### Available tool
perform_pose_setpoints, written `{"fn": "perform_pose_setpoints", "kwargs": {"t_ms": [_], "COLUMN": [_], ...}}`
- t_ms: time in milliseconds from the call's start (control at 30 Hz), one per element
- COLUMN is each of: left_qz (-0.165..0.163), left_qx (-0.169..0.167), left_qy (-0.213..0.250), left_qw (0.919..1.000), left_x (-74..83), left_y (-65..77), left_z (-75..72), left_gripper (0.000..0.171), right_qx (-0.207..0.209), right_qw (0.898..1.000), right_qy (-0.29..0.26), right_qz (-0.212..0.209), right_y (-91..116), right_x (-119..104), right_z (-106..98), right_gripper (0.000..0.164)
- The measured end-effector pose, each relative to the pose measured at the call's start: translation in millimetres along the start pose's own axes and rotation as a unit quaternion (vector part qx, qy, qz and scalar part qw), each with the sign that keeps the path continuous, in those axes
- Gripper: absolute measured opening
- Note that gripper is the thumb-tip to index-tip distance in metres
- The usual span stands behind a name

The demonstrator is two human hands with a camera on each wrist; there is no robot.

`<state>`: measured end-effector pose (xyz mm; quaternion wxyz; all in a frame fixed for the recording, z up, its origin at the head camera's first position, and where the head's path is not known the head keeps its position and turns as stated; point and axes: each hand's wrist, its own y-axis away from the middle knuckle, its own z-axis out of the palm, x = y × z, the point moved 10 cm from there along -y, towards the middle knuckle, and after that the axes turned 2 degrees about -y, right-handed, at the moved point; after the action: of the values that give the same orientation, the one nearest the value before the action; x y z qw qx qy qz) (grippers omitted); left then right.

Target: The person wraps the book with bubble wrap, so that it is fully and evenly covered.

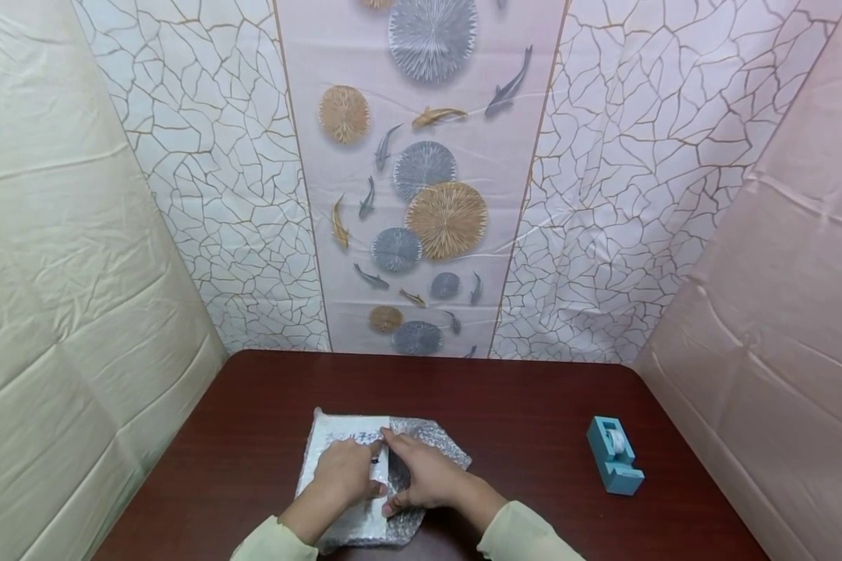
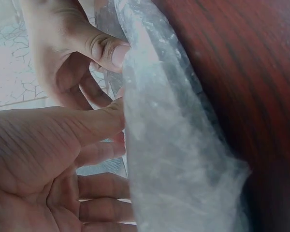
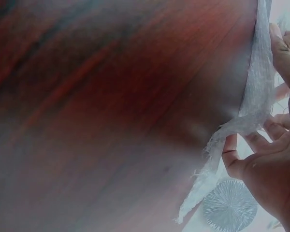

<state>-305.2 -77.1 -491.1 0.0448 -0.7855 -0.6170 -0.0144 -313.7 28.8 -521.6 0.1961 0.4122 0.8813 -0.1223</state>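
Note:
A flat white packet (image 1: 351,522) with dark handwriting lies on the table, partly covered by clear bubble wrap (image 1: 435,436). My left hand (image 1: 344,471) rests on the white face, its thumb and index finger toward the wrap's straight edge. In the left wrist view, the fingers (image 2: 104,210) of this hand lie fairly straight against the top of the packet. From the right, my right hand (image 1: 431,471) presses on the bubble wrap, thumb and index finger spread along that edge. Its fingers touch the ragged wrap (image 3: 217,150) in the right wrist view.
A teal tape dispenser (image 1: 615,456) with a roll of tape stands on the right of the dark red-brown table (image 1: 519,421). Patterned cloth (image 1: 421,296) hangs behind the table's far edge, and pale fabric walls (image 1: 765,312) flank both sides.

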Motion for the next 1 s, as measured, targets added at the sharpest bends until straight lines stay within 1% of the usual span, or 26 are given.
{"fn": "perform_pose_setpoints", "kwargs": {"t_ms": [133, 367, 467, 700, 1000], "left_qz": [0.0, 0.005, 0.007, -0.003, 0.0], "left_qx": [-0.005, -0.023, -0.023, -0.032, -0.009], "left_qy": [-0.004, -0.021, -0.02, -0.014, -0.01], "left_qw": [1.0, 0.9995, 0.9995, 0.9994, 0.9999], "left_x": [0.7, 4.4, 5.3, 4.5, 4.0], "left_y": [-1.9, -5.8, -5.5, -4.5, -4.8], "left_z": [0.9, 2.1, 1.5, 2.0, 1.8], "left_gripper": [0.074, 0.071, 0.069, 0.072, 0.069], "right_qx": [0.002, 0.012, 0.014, 0.018, 0.022], "right_qw": [1.0, 1.0, 1.0, 1.0, 0.999], "right_qy": [-0.003, 0.014, 0.017, 0.021, 0.033], "right_qz": [0.002, 0.0, -0.001, -0.01, -0.019], "right_y": [0.0, 1.8, 2.4, 3.1, 5.0], "right_x": [1.8, 1.0, -0.3, -0.9, -0.8], "right_z": [-0.2, -1.9, -2.6, -2.5, -1.8], "right_gripper": [0.132, 0.128, 0.126, 0.125, 0.122]}}
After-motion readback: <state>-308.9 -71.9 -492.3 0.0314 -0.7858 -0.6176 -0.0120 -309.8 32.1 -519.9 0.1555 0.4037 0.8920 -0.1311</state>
